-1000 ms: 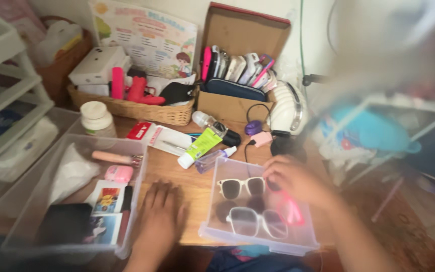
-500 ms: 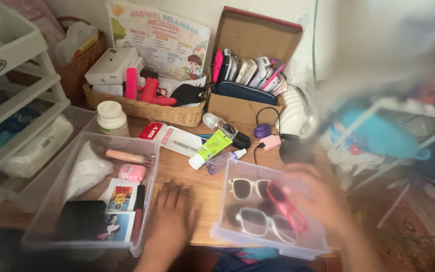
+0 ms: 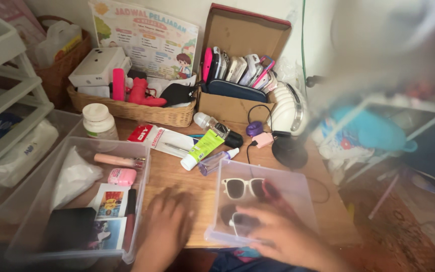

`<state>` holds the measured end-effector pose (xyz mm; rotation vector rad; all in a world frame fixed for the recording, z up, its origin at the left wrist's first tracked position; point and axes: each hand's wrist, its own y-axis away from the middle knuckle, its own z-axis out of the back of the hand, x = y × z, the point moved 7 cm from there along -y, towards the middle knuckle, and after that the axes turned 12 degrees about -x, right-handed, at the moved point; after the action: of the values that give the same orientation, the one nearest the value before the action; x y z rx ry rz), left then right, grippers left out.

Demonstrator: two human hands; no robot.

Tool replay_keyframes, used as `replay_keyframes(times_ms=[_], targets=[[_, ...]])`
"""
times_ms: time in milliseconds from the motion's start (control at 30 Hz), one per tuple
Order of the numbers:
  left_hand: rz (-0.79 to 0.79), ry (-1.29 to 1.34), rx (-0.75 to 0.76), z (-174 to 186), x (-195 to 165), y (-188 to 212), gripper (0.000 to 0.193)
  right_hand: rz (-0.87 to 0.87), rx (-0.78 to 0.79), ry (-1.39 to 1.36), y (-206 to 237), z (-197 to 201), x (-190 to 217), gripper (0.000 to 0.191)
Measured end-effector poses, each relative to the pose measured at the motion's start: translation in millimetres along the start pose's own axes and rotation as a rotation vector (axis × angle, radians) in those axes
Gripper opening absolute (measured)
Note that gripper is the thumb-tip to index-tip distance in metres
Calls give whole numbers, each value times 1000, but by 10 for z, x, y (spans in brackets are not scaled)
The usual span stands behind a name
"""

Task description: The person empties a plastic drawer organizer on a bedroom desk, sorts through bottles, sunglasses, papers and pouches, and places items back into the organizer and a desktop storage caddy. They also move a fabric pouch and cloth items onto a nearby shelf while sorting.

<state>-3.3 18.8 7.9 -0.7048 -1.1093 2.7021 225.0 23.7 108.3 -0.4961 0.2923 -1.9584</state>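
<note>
My right hand has slid down into the clear tray at lower centre, fingers curled over the dark sunglasses, grip blurred, cannot tell; the white sunglasses lie just above. My left hand stays flat and spread on the desk.

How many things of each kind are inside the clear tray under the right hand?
In the clear tray, under the right hand:
White-framed sunglasses: 2, one pair in plain view and a second pair partly under the fingers
Pink object, blurred: 1
Total: 3
</note>
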Motion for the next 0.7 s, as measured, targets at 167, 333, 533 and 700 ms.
replay_keyframes(times_ms=[167,333,533,700], targets=[[-280,489,-135,153,-371,116,74,-38,-123,-93,188,65,121,19],[-328,554,-108,-38,-572,203,51,-217,-366,-240,791,157,-369,48],[-118,798,-130,-155,-452,355,29,-1086,-191,-912,2350,-359,-1387,95],[-4,929,-228,-143,-488,408,30,-1051,-602,-275,3058,-749,-1889,49]])
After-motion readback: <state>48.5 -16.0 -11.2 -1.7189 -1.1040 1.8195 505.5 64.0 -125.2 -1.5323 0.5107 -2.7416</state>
